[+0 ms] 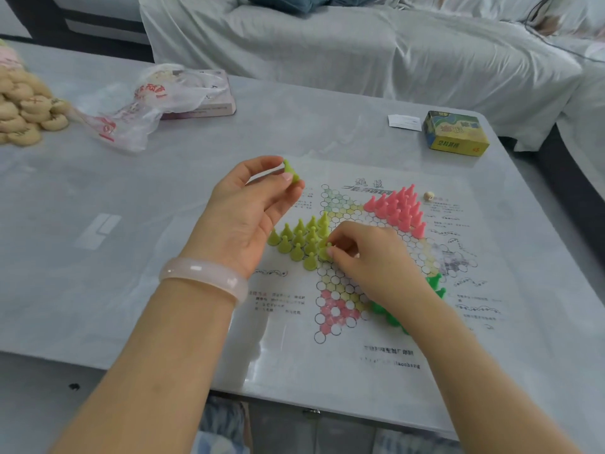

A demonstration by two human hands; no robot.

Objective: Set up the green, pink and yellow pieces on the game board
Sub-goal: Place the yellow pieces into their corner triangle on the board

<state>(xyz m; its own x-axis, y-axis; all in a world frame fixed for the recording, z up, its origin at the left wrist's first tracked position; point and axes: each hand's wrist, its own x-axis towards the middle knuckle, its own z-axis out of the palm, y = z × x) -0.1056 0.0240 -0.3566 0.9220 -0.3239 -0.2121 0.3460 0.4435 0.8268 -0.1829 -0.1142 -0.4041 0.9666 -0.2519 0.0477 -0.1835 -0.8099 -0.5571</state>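
Game board (376, 342): a printed paper sheet with a star-shaped field of circles, lying flat on a pale grey surface (163, 178) at its near right part. Yellow pieces (299, 239): small cone-shaped pawns standing upright in a triangular cluster on the board's left point. Pink pieces (397, 208): a like cluster standing upright on the upper right point. Green pieces (435, 285): standing on the lower right point, largely hidden behind the right forearm. Left hand (244, 217): raised above the board's upper left corner, palm turned inward, thumb and forefinger pinching one loose yellow piece (289, 170) clear of the board; a pale pink bangle (204, 278) sits on its wrist. Right hand (370, 257): lowered to the board's middle, fingers curled, fingertips (330, 252) pinching a yellow pawn (324, 253) at the right edge of the yellow cluster. A small beige die (429, 196) rests on the board just right of the pink cluster. Farther right on the surface: a yellow and green box (455, 134) with a white slip of paper (404, 122) just beside it. At far left: a heap of round beige discs (24, 109), a crumpled clear plastic bag (140, 103) and, partly under it, a flat pink box (209, 106). Beyond the surface: a sofa under a pale cover (360, 50).
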